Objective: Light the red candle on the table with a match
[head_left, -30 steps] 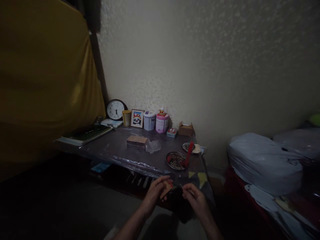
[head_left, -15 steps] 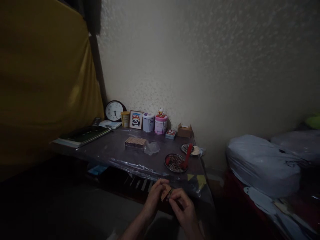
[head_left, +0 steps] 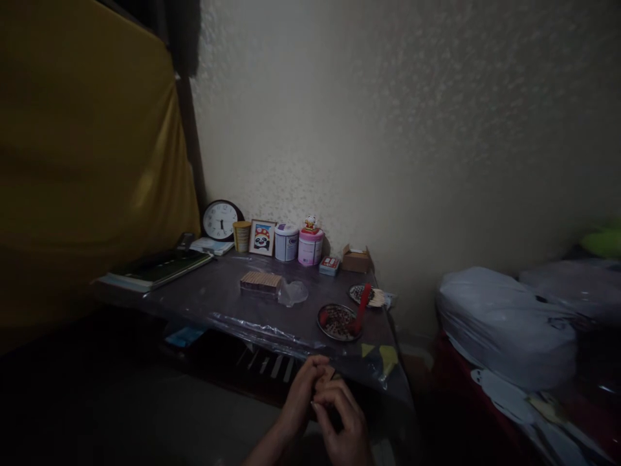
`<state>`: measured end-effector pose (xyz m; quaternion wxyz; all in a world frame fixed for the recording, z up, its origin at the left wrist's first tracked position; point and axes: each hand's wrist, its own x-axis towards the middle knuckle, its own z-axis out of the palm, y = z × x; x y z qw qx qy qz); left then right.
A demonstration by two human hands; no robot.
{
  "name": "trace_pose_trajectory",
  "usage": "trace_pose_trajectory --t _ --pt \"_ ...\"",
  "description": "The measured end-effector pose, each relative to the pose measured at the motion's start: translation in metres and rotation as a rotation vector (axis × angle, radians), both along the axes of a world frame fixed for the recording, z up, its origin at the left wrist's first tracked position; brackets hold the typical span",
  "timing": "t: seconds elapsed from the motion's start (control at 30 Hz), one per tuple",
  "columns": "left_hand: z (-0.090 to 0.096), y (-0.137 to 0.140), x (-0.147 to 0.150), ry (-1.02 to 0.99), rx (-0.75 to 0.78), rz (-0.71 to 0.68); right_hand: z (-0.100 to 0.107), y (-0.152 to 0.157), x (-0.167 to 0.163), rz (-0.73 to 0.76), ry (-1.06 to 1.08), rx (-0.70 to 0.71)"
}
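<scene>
**Two hands close around a little box**

The left hand [head_left: 303,391] and the right hand [head_left: 342,421] are pressed together at the near edge of the table [head_left: 228,294]. Between them is a small box [head_left: 326,374], like a matchbox. Only a tan corner of it peeks out over the fingers. The left hand pinches it from the left side. The right hand curls over it from the near side, but I cannot tell if those fingers grip the box or something tiny.

The box looks light and made of thin card. It would squash if squeezed hard, so I think it is best held softly by its two flat sides.

A second ago the hands were apart and the red face of the box showed. The right hand pinched something thin. Now the hands have come together and sit lower in the picture, and the box is almost hidden.

Farther off on the table are a round dish [head_left: 338,321] with a red brush [head_left: 361,307], a clock [head_left: 220,220] and a pink tin [head_left: 310,246].
</scene>
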<state>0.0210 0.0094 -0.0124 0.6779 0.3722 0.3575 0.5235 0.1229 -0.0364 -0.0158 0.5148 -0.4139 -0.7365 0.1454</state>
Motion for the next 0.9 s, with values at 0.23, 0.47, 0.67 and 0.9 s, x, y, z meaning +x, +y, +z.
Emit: trace_pose_trajectory --t 0.23,0.47,0.67,0.9 --pt "-0.007 0.003 0.0 -0.039 -0.018 -0.029 0.002 0.004 0.006 -0.087 0.034 0.068" --pt "-0.007 0.002 0.002 -0.183 -0.083 -0.112 0.004 0.011 0.024 -0.17 0.121 0.109" --pt "-0.008 -0.002 -0.003 -0.12 0.016 -0.216 0.0 0.016 0.035 -0.172 0.245 0.054" --pt "-0.014 -0.003 -0.005 -0.058 0.057 -0.207 -0.003 0.019 0.038 -0.165 0.272 0.022"
